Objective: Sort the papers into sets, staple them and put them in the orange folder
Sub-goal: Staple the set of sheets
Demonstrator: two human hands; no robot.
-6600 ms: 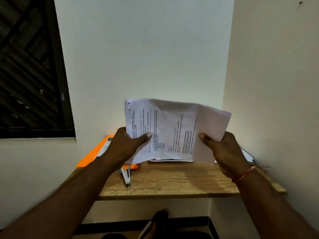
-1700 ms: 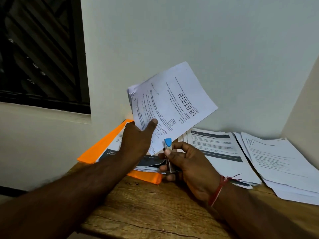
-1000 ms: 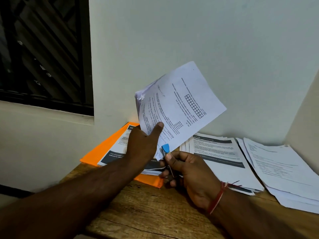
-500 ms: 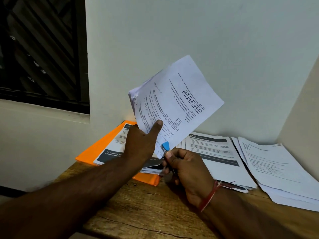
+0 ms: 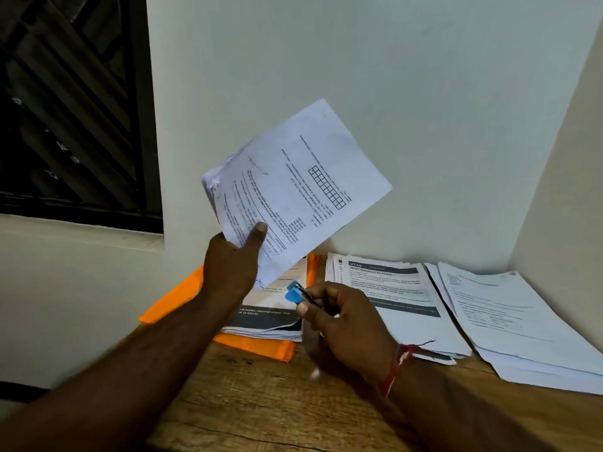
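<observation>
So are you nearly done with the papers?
Not nearly. Some papers lie on the folder already. The left hand holds one set up, and the right hand holds the stapler by its bottom corner; whether it is stapled, I cannot tell. A middle pile and a right pile wait on the table.

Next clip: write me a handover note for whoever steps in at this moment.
Left hand holds a paper set raised over the desk.
Right hand grips the stapler just below the set's lower corner, not on it.
Orange folder lies under a stack; middle stack and right stack lie beside it.
Done: cannot tell if this set is stapled.
To do: file it, then sort, staple and file the rest.
</observation>
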